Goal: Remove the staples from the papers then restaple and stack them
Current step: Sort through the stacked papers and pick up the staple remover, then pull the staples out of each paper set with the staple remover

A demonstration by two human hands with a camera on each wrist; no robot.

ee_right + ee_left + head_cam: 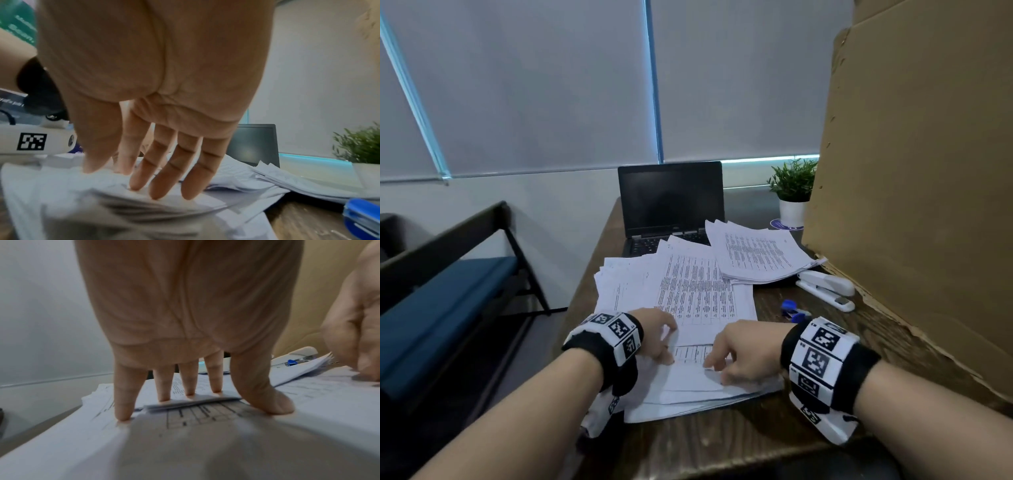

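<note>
Papers (698,294) lay fanned across the middle of the head view on the tabletop (722,442), a second pile (756,253) toward the upper right. Both hands pressed the near sheets with straight fingers, the left hand (657,332) lower centre-left, the right hand (743,349) beside it. A white stapler (825,287) and a blue remover (792,310) sat at right. Loose sheets could slide and mix, since nothing clamped them.
</note>
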